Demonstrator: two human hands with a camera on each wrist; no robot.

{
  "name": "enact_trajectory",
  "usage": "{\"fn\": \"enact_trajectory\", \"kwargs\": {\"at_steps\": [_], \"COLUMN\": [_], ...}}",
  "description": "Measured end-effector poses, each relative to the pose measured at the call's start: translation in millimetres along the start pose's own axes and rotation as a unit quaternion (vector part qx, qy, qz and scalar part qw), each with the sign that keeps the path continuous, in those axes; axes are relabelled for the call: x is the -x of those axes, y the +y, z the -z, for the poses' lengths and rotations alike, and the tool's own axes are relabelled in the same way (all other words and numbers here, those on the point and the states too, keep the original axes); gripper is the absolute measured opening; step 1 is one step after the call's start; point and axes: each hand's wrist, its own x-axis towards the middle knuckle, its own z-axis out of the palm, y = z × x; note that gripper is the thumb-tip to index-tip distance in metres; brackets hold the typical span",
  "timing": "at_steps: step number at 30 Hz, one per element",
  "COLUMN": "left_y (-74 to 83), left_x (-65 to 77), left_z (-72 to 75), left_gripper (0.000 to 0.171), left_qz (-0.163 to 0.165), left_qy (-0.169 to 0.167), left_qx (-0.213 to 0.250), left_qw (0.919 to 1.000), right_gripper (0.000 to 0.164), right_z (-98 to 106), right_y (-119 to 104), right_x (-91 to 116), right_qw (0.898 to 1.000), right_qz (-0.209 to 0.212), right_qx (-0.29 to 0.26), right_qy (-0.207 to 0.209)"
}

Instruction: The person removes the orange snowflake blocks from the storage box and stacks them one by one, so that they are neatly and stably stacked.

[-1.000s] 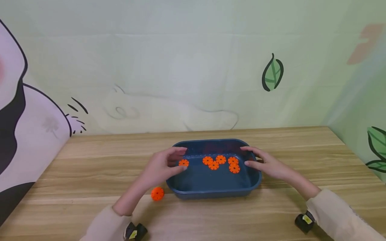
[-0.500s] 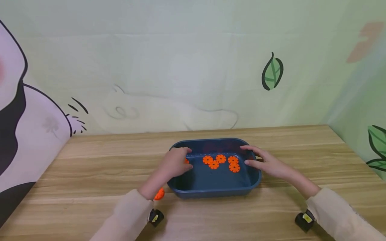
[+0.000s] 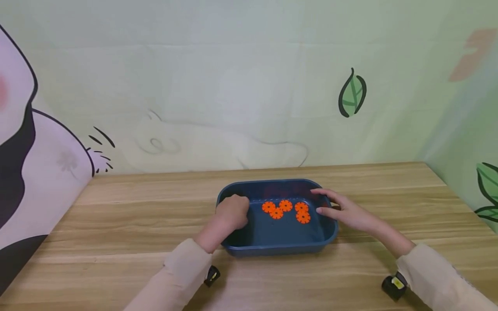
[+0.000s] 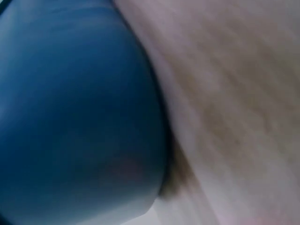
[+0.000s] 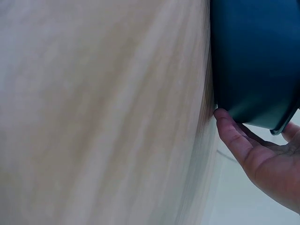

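A dark blue plastic basin stands on the wooden table, with several orange notched discs lying on its floor. My left hand reaches down inside the basin's left end, knuckles up; its fingertips are hidden, and I cannot tell whether they hold a disc. The left wrist view shows only the outer wall of the basin. At the right end, my right hand holds the basin, thumb and index finger over the rim. In the right wrist view, other fingers rest against the outer wall.
The wooden table reaches back to a pale green printed wall cloth. Black wrist cameras hang below both sleeves, low over the table.
My left hand has moved right and down into the basin, covering the leftmost disc. The disc on the table is now hidden behind my left forearm. My right hand has stayed put.
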Motion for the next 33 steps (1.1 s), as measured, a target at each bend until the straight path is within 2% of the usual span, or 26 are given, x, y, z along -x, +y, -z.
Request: {"fn": "enact_trajectory", "kwargs": {"at_steps": [4,9,17,20,22,25,28,31,33], "left_y": [0.0,-1.1,-0.9,-2.6,-4.7,-8.3,-13.0,-18.0,-22.2], "left_x": [-2.6,-4.5,-5.6,-5.1,-2.9,3.3,10.6,16.8,19.6], "left_z": [-3.0,-2.1,0.1,-2.8,-4.4,-3.1,2.3,9.1,12.5], "left_gripper": [0.004,0.005,0.015,0.019,0.020,0.016,0.013,0.017,0.023], "left_qz": [0.004,-0.008,-0.017,-0.037,-0.069,-0.124,-0.165,-0.176,-0.173], "left_qy": [-0.007,-0.030,-0.044,-0.035,-0.020,-0.001,0.003,-0.003,-0.007], "left_qx": [0.001,0.015,0.016,0.043,0.060,0.106,0.176,0.242,0.272], "left_qw": [1.0000,0.9994,0.9988,0.9977,0.9956,0.9866,0.9704,0.9542,0.9467], "right_gripper": [0.050,0.051,0.051,0.051,0.051,0.051,0.051,0.051,0.051], "right_z": [0,1,2,1,1,0,-1,-1,-1], "right_y": [1,0,-2,0,1,2,1,1,1], "right_x": [-1,1,2,2,2,1,0,0,-1], "right_qw": [1.000,1.000,1.000,1.000,1.000,1.000,1.000,1.000,1.000], "right_qz": [-0.005,-0.006,0.002,0.003,0.000,-0.003,-0.002,-0.002,-0.003], "right_qx": [-0.001,-0.001,-0.003,-0.001,-0.001,-0.004,-0.006,-0.005,-0.007], "right_qy": [0.000,0.001,-0.001,0.000,0.001,0.001,0.002,0.004,0.003]}}
